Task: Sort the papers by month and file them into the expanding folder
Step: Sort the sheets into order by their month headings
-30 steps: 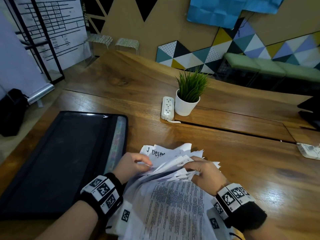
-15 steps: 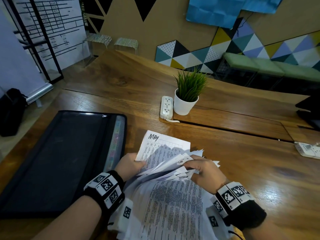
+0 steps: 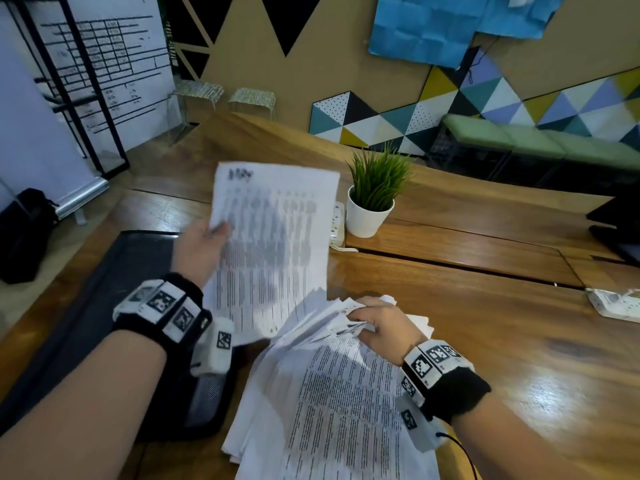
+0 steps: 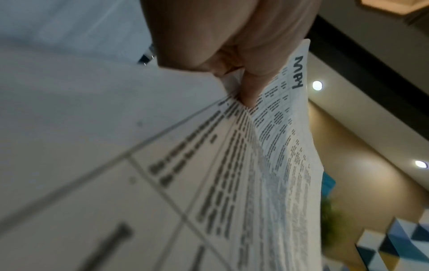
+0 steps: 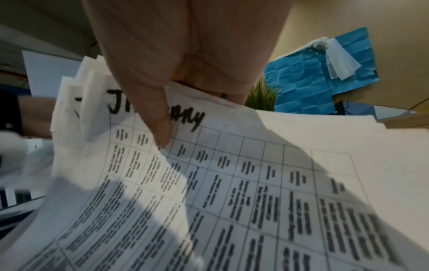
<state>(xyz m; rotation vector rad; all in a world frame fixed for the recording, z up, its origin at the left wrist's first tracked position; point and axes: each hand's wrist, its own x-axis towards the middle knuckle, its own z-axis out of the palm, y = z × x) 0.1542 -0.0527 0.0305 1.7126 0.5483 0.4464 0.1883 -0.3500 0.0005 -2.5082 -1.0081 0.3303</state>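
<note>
My left hand (image 3: 204, 244) pinches the left edge of a printed sheet headed "MAY" (image 3: 273, 244) and holds it up above the table; in the left wrist view the thumb (image 4: 250, 88) presses on that MAY sheet (image 4: 285, 146). A loose stack of printed papers (image 3: 339, 400) lies in front of me, its far edges fanned and gripped by my right hand (image 3: 377, 323). In the right wrist view the thumb (image 5: 160, 128) rests on the top sheet (image 5: 232, 183), whose heading starts with "J". The black expanding folder (image 3: 97, 323) lies flat at the left, under my left arm.
A small potted plant (image 3: 374, 199) and a white power strip (image 3: 337, 223) stand behind the raised sheet. Another white power strip (image 3: 616, 303) lies at the right edge. Dark equipment (image 3: 616, 230) sits far right. The wooden table (image 3: 502, 323) extends to the right.
My left hand has drawn the MAY sheet out of the fanned stack and lifted it up and away from the pile. My right hand has kept its grip on the stack's far edges.
</note>
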